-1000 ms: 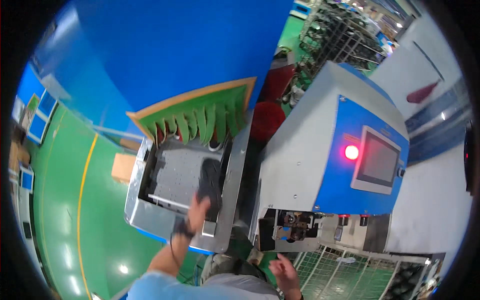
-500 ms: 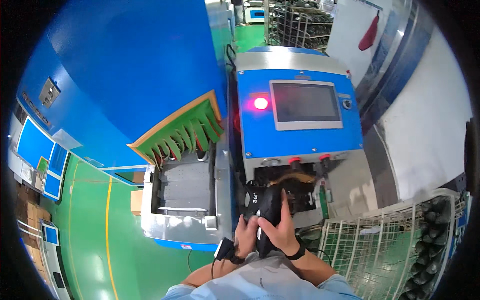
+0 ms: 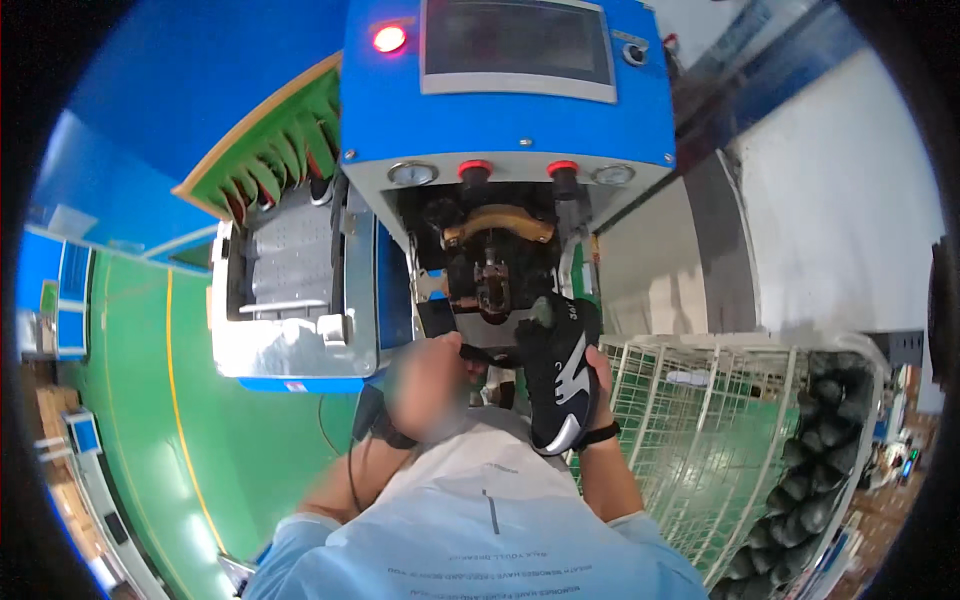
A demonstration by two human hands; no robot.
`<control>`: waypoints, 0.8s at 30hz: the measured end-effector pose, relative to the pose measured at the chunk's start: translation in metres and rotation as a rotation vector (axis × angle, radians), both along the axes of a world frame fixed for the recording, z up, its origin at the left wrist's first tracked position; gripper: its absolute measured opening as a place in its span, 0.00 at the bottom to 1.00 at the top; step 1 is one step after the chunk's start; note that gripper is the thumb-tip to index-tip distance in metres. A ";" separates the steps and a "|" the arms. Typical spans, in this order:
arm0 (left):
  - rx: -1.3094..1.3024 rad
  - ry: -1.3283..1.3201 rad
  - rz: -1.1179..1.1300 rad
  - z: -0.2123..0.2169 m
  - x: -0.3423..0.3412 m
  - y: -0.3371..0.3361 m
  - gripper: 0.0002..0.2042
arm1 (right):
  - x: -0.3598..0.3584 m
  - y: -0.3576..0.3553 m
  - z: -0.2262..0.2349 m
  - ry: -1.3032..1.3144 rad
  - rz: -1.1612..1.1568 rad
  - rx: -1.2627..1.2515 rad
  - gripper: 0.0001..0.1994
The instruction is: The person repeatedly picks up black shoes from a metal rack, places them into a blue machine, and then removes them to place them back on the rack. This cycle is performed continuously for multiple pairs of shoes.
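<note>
A black shoe (image 3: 562, 375) with a white mark on its side is in my right hand (image 3: 602, 388), held upright in front of me, to the right of the machine's opening. My right fingers wrap round its outer side. My left hand (image 3: 428, 388) is raised to the left of the shoe, apart from it, and smeared, so its fingers cannot be read. A dark strip (image 3: 484, 355) stretches from beside the left hand toward the shoe; I cannot make out what it is. Just beyond my hands, a metal clamp (image 3: 492, 285) sits beneath a curved brown pad (image 3: 498, 226) inside the machine.
The blue machine (image 3: 510, 125) carries a dark screen (image 3: 515, 38), a lit red lamp (image 3: 389, 39) and two red-collared knobs. At left, a conveyor (image 3: 290, 265) runs under green flaps (image 3: 265, 165). A white wire rack (image 3: 690, 420) with several dark shoe-shaped forms (image 3: 800, 470) stands at right.
The view has shifted closer to the machine. The shoe, earlier between both hands, is now in my right hand alone, turned and farther right; my left hand has come off it to the left.
</note>
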State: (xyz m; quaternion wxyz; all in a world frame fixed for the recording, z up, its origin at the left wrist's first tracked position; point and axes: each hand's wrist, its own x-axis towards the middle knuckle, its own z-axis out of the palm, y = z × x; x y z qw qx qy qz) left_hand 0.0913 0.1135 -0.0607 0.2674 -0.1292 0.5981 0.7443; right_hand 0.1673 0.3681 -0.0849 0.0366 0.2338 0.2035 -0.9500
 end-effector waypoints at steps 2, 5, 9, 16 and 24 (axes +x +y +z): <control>-0.326 0.198 -0.288 -0.008 0.003 -0.011 0.20 | -0.008 0.007 -0.003 0.065 -0.024 0.222 0.34; -0.623 0.301 -0.534 0.000 0.005 -0.030 0.24 | -0.045 0.006 0.026 0.055 0.185 0.932 0.43; -0.602 0.270 -0.501 -0.015 0.001 -0.041 0.23 | -0.097 -0.017 0.046 0.146 0.246 1.343 0.45; -0.592 0.273 -0.523 -0.036 -0.016 -0.078 0.23 | -0.162 -0.065 0.038 -0.149 0.660 2.036 0.50; -0.591 0.196 -0.541 -0.040 -0.050 -0.111 0.21 | -0.188 -0.064 -0.007 0.118 0.387 2.435 0.45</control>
